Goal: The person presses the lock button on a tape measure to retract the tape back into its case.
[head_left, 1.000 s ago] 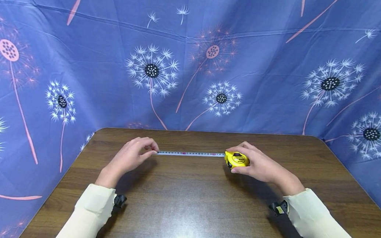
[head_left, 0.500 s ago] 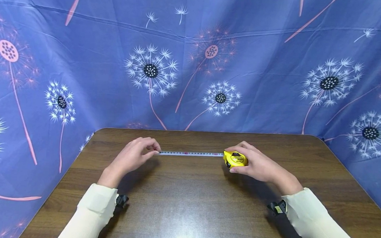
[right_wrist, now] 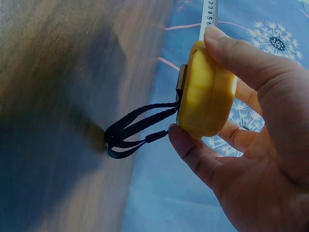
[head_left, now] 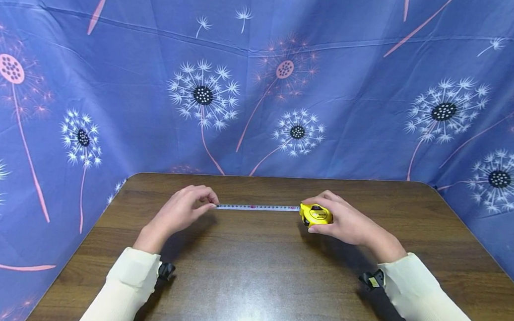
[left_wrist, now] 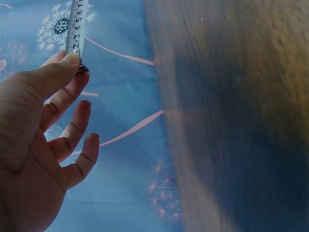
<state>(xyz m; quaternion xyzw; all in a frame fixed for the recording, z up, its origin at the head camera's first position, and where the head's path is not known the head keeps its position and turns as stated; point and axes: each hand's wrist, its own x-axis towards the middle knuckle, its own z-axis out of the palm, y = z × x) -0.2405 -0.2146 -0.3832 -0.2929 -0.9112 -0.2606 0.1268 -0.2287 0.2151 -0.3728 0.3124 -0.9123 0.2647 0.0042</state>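
A yellow tape measure point(head_left: 318, 215) is gripped by my right hand point(head_left: 346, 221), thumb and fingers around its case. Its white blade point(head_left: 262, 207) stretches straight to the left, printed with black and red numbers. At the blade's far end my left hand point(head_left: 179, 214) pinches the tip between thumb and forefinger. The left wrist view shows the blade point(left_wrist: 76, 29) passing up from the thumb, with a dark end hook beneath and the other fingers loosely bent. In the right wrist view a black strap point(right_wrist: 140, 123) hangs off the yellow case point(right_wrist: 205, 92).
Both hands are over a brown wooden table point(head_left: 249, 269) with rounded far corners. Behind it hangs a blue cloth point(head_left: 253, 90) patterned with dandelions. Small black devices sit at both wrists, by the cream sleeves point(head_left: 130, 276).
My left hand has shifted slightly right and my right hand slightly left. The stretch of blade between them is a bit shorter.
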